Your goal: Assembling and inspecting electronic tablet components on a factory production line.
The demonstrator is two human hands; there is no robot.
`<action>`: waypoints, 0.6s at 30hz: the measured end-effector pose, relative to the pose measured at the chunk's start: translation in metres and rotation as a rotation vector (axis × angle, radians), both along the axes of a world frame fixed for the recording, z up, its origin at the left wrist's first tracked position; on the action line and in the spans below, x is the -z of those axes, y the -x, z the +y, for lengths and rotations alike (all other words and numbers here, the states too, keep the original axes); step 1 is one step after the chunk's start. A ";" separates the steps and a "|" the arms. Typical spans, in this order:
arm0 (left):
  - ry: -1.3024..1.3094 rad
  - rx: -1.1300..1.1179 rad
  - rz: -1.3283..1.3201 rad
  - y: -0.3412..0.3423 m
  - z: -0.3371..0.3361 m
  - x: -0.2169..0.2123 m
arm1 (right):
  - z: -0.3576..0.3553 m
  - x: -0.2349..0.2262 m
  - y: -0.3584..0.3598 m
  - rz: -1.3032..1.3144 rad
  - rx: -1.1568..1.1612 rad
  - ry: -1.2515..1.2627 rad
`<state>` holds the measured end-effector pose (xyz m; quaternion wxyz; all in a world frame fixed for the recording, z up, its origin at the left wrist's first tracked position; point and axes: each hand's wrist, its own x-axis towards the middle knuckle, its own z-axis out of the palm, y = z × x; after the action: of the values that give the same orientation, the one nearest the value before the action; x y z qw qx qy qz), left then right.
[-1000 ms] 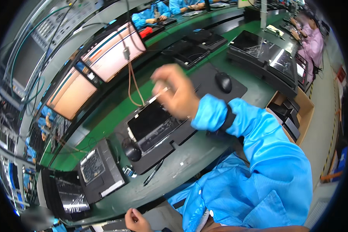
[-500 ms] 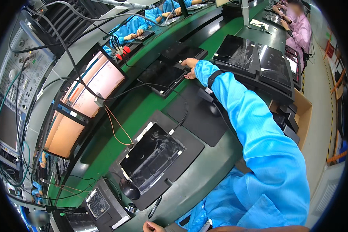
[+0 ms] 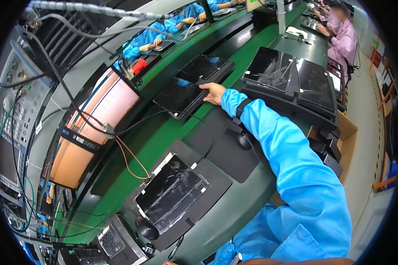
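Note:
My right hand [image 3: 214, 93] reaches out over the conveyor and grips the near right edge of a black tray with a dark glossy tablet [image 3: 177, 96] in it; the thumb is on top and the other fingers are mostly hidden. A second dark tablet [image 3: 201, 67] lies just beyond. At the bottom edge only a sliver of my left hand [image 3: 169, 263] shows, its fingers mostly out of view, near a black pen [image 3: 176, 248]. Before me another tablet [image 3: 172, 194] under creased film lies on a black mat, a white-tipped cable [image 3: 194, 165] beside its corner.
Two dark tablets [image 3: 269, 70] lie on stacked black trays at right, above a cardboard box [image 3: 348, 132]. A black mouse [image 3: 146, 227], a dark pad [image 3: 234, 154], monitors [image 3: 108, 104] and hanging cables surround the bench. Co-workers [image 3: 342, 42] sit farther along the line.
My right hand has shifted from the tray's far corner to a grip along its near right edge. The left hand has slid almost out of the picture. The whole view has tilted slightly.

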<state>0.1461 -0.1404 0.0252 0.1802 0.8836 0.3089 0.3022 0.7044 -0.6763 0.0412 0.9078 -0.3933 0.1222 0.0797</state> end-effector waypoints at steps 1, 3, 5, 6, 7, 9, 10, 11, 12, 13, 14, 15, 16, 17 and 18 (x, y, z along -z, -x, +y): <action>0.102 0.040 0.096 0.005 0.013 0.003 | 0.007 -0.003 -0.003 -0.059 0.080 0.011; 0.200 0.035 0.245 0.010 0.022 0.005 | 0.019 -0.019 0.008 -0.112 0.211 -0.043; 0.167 -0.011 0.196 0.006 0.009 0.003 | 0.030 -0.039 0.027 -0.151 0.288 -0.063; 0.137 -0.048 0.158 0.004 0.002 0.001 | 0.027 -0.043 0.035 -0.145 0.352 -0.041; 0.138 -0.050 0.150 0.002 -0.001 -0.001 | 0.021 -0.042 0.038 -0.175 0.361 -0.031; 0.190 0.016 0.142 -0.001 -0.004 -0.008 | 0.008 -0.046 0.042 -0.212 0.434 -0.004; 0.189 0.016 0.140 0.000 -0.003 -0.009 | 0.011 -0.056 0.049 -0.245 0.464 0.006; 0.136 0.013 0.124 0.001 -0.002 -0.008 | 0.013 -0.068 0.057 -0.252 0.492 -0.004; 0.086 0.017 0.106 -0.001 -0.005 -0.009 | 0.008 -0.079 0.063 -0.262 0.526 -0.010; 0.090 0.027 0.105 -0.002 -0.008 -0.012 | 0.000 -0.085 0.070 -0.315 0.506 -0.045; 0.092 0.037 0.075 -0.003 -0.012 -0.015 | -0.005 -0.091 0.079 -0.326 0.541 -0.057; 0.097 0.050 0.045 -0.004 -0.017 -0.018 | -0.016 -0.094 0.090 -0.367 0.553 -0.075; 0.105 0.058 0.047 -0.004 -0.018 -0.017 | -0.015 -0.104 0.105 -0.407 0.556 -0.093; 0.088 0.063 0.029 -0.005 -0.017 -0.015 | -0.013 -0.112 0.123 -0.380 0.661 -0.084; 0.074 0.074 0.010 -0.006 -0.017 -0.014 | -0.018 -0.118 0.142 -0.423 0.704 -0.072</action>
<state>0.1519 -0.1573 0.0393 0.2222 0.8887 0.2879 0.2792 0.5622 -0.6938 0.1589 0.8977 -0.3033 0.0573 -0.3143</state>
